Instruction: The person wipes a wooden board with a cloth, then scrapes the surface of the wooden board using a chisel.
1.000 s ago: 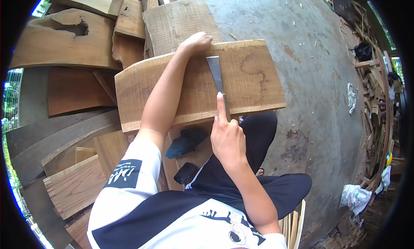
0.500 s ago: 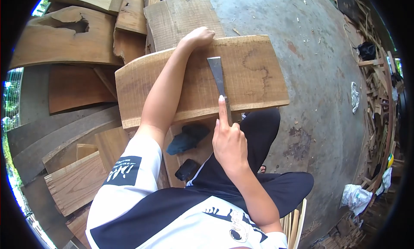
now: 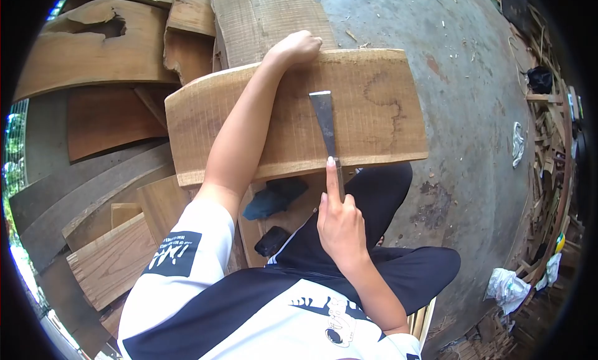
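Note:
A thick wooden board (image 3: 293, 120) with pale long edges lies across in front of me. My left hand (image 3: 300, 48) is closed over its far edge, fingers curled and partly hidden. My right hand (image 3: 341, 226) is wrapped round the handle of a chisel (image 3: 324, 120), index finger stretched along it. The chisel's flat blade lies over the board, its wide tip pointing away from me. Whether the blade touches the wood I cannot tell.
Several wooden slabs (image 3: 99, 45) are stacked at the left. A dark blue cloth (image 3: 274, 198) and a black object (image 3: 271, 241) lie below the board. At the right are a concrete floor (image 3: 461, 135), a white plastic bag (image 3: 507, 289) and wood scraps.
My right hand and the chisel have moved back toward me and slightly right, so the blade tip is farther from the board's far edge. My left hand stays at that edge.

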The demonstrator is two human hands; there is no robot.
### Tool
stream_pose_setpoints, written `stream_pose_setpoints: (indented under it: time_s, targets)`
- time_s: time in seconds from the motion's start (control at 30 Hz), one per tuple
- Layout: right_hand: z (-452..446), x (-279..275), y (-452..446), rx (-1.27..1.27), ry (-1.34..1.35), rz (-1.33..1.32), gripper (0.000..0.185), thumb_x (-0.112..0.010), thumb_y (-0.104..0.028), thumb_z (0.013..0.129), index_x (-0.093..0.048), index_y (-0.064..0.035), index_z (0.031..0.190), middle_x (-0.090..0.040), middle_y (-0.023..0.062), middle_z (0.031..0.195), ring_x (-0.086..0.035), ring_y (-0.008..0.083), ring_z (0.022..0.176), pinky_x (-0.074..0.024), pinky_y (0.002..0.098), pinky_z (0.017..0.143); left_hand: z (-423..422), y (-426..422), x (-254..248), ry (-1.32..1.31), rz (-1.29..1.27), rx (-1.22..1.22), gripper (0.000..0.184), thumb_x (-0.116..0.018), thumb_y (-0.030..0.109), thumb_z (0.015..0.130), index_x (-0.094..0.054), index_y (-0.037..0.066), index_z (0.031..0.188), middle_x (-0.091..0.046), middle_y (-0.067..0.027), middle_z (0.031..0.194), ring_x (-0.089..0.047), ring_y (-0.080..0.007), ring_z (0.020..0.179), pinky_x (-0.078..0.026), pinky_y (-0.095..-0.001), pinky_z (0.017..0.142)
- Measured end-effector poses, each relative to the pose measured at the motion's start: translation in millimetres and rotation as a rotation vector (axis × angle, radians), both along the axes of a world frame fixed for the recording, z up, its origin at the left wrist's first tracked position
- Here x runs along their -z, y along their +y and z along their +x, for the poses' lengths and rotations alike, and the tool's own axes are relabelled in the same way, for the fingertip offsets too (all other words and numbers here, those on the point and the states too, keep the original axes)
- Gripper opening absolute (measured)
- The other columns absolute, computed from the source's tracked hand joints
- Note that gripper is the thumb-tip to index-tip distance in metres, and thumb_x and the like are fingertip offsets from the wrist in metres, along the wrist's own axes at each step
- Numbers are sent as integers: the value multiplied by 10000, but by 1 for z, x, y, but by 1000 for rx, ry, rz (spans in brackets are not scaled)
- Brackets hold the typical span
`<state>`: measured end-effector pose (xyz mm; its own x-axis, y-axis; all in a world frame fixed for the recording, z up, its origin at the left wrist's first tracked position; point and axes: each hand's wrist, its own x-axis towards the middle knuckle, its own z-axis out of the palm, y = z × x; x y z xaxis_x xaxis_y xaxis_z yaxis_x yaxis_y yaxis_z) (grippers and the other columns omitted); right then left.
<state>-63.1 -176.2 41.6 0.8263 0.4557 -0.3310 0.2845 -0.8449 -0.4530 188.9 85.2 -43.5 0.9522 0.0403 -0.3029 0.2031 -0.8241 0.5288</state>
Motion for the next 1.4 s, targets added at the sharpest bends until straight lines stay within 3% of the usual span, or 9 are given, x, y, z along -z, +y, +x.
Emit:
stream_pose_setpoints:
  time_s: [0.1, 0.4, 0.63, 0.77, 0.87, 1.03, 1.2, 1.3, 1.4]
  targets:
    - [2, -3, 4, -5, 4, -18, 727, -551, -158, 1022, -170, -128, 1641, -589, 247, 747, -704, 392, 625, -603, 451, 529, -6, -4, -26, 35, 13, 45, 551, -494, 408, 1043, -672, -110, 1105, -662, -342, 1165, -637, -457, 1143, -478, -460, 998]
    - [24, 0, 5, -30, 29, 122, 783, -562, -178, 1010, -111, -158, 1649, -606, 262, 805, -704, 411, 665, -617, 484, 605, -4, -2, -10, 73, -75, -209, 567, -460, 432, 1019, -693, -77, 1107, -632, -342, 1226, -593, -469, 1213, -463, -499, 1041]
    - [19, 17, -9, 59, 42, 422, 932, -613, -212, 942, -3, -173, 1646, -624, 320, 993, -668, 522, 861, -558, 580, 815, 0, 4, 5, -151, -64, -323, 576, -488, 473, 1017, -732, -31, 880, -706, -312, 996, -683, -470, 1023, -513, -549, 903]
    - [14, 13, -16, 120, 179, 502, 902, -638, -158, 925, -85, -78, 1633, -628, 349, 1075, -644, 517, 1010, -509, 514, 910, -2, 6, 0, -241, -38, -316, 558, -480, 464, 1028, -738, 3, 853, -717, -289, 905, -701, -443, 968, -527, -518, 846]
    - [8, 21, -18, 102, 144, 587, 875, -642, -144, 924, -125, -42, 1622, -632, 349, 1048, -653, 504, 989, -515, 496, 894, -23, 0, -25, -575, -68, -394, 500, -473, 399, 1055, -711, -9, 890, -686, -219, 753, -673, -388, 779, -488, -472, 721]
    - [5, 14, -14, 96, 221, 667, 843, -654, -144, 930, -159, -12, 1599, -650, 354, 1017, -665, 509, 985, -524, 488, 892, -169, -29, -86, -805, -110, -39, 355, -586, 363, 993, -620, 11, 979, -627, -208, 974, -594, -386, 974, -438, -490, 854]
    - [-5, 33, -1, 158, 179, 758, 721, -660, -140, 914, -235, 31, 1471, -661, 376, 1003, -648, 542, 984, -530, 569, 848, -281, -89, -99, -688, -99, 463, 900, -595, 820, 785, -640, 115, 1344, -466, -226, 1478, -410, -437, 1397, -308, -580, 1151]
    - [-15, 59, 14, 35, 61, 868, 689, -653, -161, 890, -276, 63, 1421, -673, 304, 1093, -681, 460, 1036, -571, 483, 808, -296, -111, -81, -660, -180, 517, 888, -709, 766, 716, -643, 125, 1328, -496, -207, 1461, -444, -433, 1381, -322, -577, 1148]
    - [-12, 64, 3, 82, 269, 776, 655, -644, -194, 910, -317, 100, 1395, -665, 290, 1126, -690, 405, 1053, -563, 453, 852, -293, -113, -79, -654, -147, 500, 833, -801, 577, 643, -634, 112, 1314, -531, -195, 1416, -502, -412, 1320, -367, -562, 1119]
